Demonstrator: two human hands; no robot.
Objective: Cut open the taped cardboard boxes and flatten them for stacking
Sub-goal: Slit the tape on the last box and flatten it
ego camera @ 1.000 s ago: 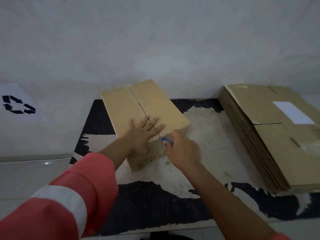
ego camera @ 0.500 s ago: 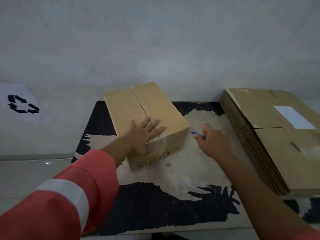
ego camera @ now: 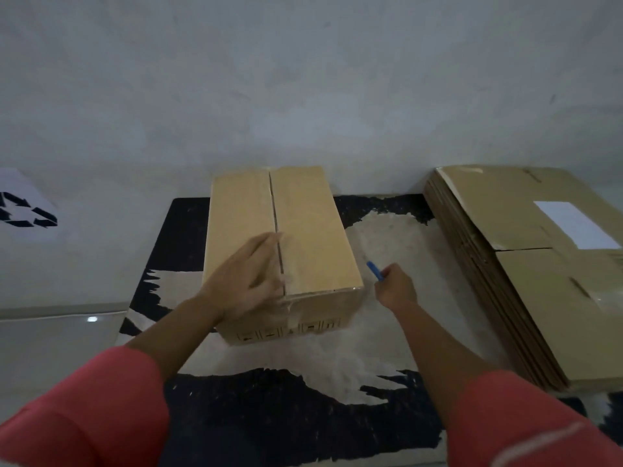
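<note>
- On the mat (ego camera: 387, 335), the cardboard box (ego camera: 312, 230) is sitting closed.
- Left hand (ego camera: 246, 278) is pressing flat atop it; right hand (ego camera: 396, 287) is clenching a blue cutter (ego camera: 373, 269) alongside.
- It is seeming light and stiff, with its flap edges offering hold.

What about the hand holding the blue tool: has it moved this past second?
Yes. The right hand moved right, off the brown cardboard box's front, toward the flattened cardboard stack.

box (ego camera: 303, 230) turned square | right hand (ego camera: 396, 289) with cutter (ego camera: 375, 271) off box, rightward
</note>
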